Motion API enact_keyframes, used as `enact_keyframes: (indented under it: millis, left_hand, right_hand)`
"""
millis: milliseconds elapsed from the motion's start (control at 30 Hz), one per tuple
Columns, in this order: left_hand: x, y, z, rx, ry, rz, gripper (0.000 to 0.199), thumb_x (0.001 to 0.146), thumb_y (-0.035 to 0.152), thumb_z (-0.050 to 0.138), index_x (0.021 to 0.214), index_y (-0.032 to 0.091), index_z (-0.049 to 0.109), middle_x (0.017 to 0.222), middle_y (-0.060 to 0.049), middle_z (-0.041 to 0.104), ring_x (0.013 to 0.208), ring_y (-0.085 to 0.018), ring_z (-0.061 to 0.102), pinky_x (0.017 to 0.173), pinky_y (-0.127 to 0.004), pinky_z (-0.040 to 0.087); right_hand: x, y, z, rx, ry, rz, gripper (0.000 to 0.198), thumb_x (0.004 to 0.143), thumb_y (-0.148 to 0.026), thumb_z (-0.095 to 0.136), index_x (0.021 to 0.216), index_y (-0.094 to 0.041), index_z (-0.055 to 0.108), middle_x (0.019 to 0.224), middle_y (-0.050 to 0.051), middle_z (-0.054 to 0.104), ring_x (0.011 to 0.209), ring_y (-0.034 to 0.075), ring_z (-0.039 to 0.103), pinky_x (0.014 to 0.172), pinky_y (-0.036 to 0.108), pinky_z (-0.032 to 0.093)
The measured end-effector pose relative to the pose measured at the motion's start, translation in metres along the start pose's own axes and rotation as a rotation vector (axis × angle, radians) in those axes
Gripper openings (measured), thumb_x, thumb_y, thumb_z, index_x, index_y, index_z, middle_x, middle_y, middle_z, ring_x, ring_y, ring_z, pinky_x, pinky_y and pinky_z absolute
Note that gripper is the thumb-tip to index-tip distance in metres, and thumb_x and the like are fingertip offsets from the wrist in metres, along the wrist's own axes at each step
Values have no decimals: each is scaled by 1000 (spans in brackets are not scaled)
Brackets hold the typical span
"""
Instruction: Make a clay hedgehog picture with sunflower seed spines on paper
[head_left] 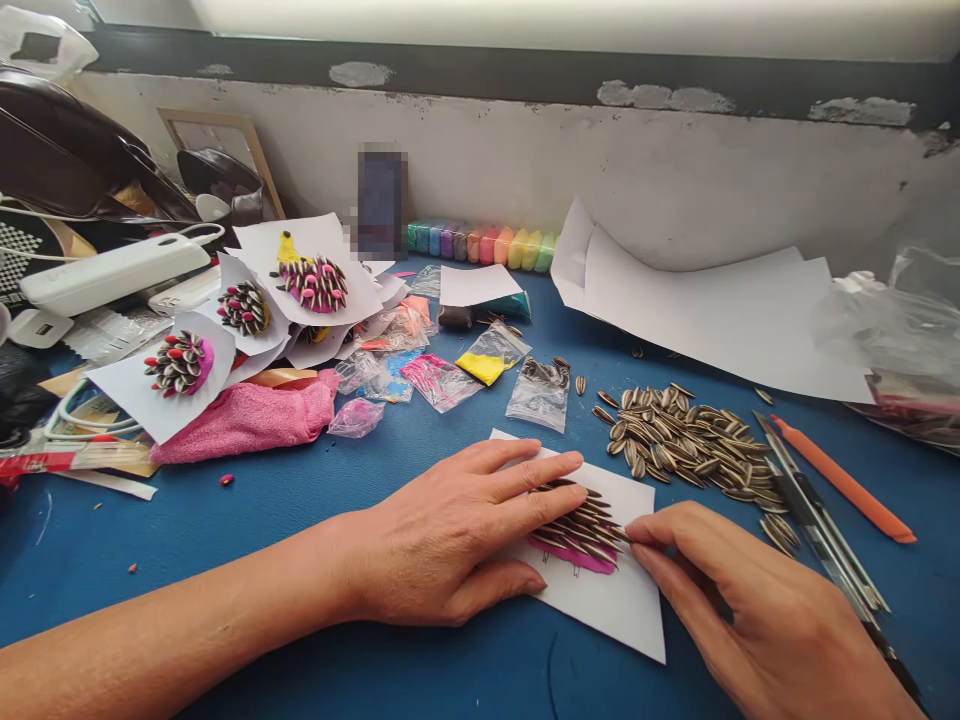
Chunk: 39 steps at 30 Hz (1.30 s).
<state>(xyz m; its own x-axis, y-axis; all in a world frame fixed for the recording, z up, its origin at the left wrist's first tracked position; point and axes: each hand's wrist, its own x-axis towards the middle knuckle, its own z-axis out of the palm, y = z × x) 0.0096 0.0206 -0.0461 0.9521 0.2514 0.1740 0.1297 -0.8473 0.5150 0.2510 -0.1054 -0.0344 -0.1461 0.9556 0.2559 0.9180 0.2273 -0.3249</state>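
Observation:
A white paper card (626,625) lies on the blue table, bearing a patch of magenta clay (592,562) with rows of striped sunflower seeds (589,522) stuck in it. My left hand (450,535) rests over the card with its fingers spread, the fingertips lying on the upper left of the seeds and partly hiding them. At the right edge of the clay, my right hand (757,600) pinches the tip of a sunflower seed between thumb and forefinger. A loose pile of sunflower seeds (686,440) spreads just beyond the card.
An orange stick tool (844,480) and a pen (832,540) lie to the right. Bags of yellow clay (484,368) and magenta clay (435,375) sit behind my left hand. Finished seed-covered cards (202,420) rest on a pink cloth (251,425). Wrapped coloured clay blocks (487,247) line the wall.

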Motion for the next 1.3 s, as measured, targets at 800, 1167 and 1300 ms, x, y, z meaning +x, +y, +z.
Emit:
enact_keyframes:
  millis: [800, 1167, 1300]
  left_hand:
    - [1, 1, 1, 31, 14, 11, 63, 94, 32, 63, 150, 15, 40, 161, -14, 33, 147, -33, 35, 121, -52, 31]
    - [0, 1, 1, 54, -12, -6, 62, 95, 34, 60, 151, 14, 40, 163, -15, 31, 149, -31, 32, 122, -48, 28]
    - [0, 1, 1, 51, -11, 3, 62, 96, 33, 60, 151, 14, 40, 162, -15, 31, 149, -30, 32, 123, -48, 27]
  right_hand:
    - [11, 25, 0, -374, 134, 47, 34, 102, -36, 42, 107, -23, 73, 93, 5, 67, 73, 16, 67, 53, 26, 49]
    - [18, 32, 7, -497, 109, -108, 20, 100, -21, 41, 83, -19, 53, 78, 4, 58, 68, 19, 61, 62, 32, 49]
    - [16, 31, 2, -467, 136, -74, 24, 102, -25, 36, 84, -21, 51, 75, 3, 59, 64, 17, 61, 57, 29, 46]
